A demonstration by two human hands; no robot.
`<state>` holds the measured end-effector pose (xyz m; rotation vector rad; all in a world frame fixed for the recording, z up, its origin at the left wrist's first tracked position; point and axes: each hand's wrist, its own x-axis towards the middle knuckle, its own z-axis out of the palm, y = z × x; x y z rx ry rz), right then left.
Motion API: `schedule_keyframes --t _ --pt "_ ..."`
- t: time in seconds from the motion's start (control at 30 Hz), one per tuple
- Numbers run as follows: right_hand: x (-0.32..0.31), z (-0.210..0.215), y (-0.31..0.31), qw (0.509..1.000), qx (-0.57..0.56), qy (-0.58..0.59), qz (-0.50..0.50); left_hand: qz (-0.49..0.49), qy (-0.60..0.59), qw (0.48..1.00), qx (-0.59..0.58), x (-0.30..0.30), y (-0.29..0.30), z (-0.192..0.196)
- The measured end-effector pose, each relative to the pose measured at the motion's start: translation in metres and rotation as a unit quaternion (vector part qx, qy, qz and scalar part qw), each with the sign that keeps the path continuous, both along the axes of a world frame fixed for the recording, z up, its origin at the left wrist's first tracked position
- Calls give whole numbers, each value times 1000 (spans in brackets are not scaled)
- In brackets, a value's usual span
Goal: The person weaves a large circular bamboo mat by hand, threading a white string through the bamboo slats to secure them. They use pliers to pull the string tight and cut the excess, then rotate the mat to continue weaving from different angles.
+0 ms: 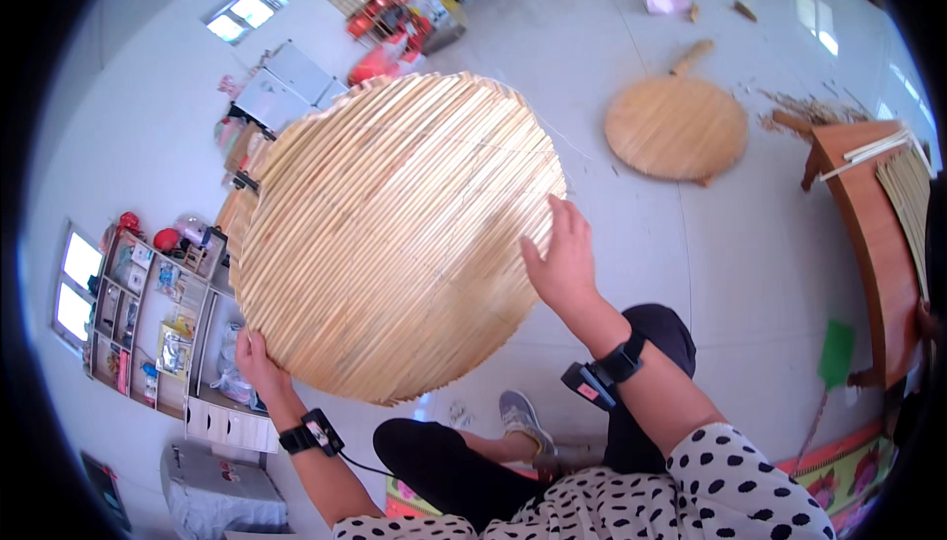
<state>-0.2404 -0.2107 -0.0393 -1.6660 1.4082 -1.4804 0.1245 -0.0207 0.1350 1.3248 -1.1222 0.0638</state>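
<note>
Straw-coloured round mat of parallel reed stalks (395, 234), held up off the floor and tilted face-on toward the head camera, filling the middle of the view. Left hand (258, 362) at the mat's lower left rim, fingers curled behind the edge and thumb in front, so closed on the rim and bearing the weight from below. Right hand (564, 262) at the right rim, fingers nearly straight and together, palm pressed against the edge; no wrap around the rim visible, more a steadying push than a grip. Judged: two-point hold on opposite rims keeps the wide, light disc from swinging and leaves its face free for viewing. Black band with a small device on each wrist; thin cable trailing from the left one. Dark trousers, grey shoe (520, 414) and dotted sleeve (730, 481) below the mat; seated posture, judged. Second round mat (677, 128), with a short wooden handle at its upper rim, flat on the pale floor (750, 264), well apart to the upper right. Wooden bench (868, 234) at the right edge of the floor, carrying bundled stalks (903, 195); loose chaff near its far end. Green-bladed tool (837, 353) just beside the bench. Shelf unit with packets (148, 323) along the left edge of the floor, partly hidden by the mat. Nothing between the hands and the mat.
</note>
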Motion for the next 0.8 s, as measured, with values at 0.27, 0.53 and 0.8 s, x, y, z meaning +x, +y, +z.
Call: schedule_keyframes --t 0.27,0.53,0.8 --pt "-18 -12 -28 978 -24 -172 -117 -74 104 980 -155 51 105 -33" --pt "-18 -12 -31 972 -69 -216 -67 -64 132 971 -188 51 133 -48" --pt "-27 0 -25 949 66 -300 72 -77 161 967 -183 71 142 -55"
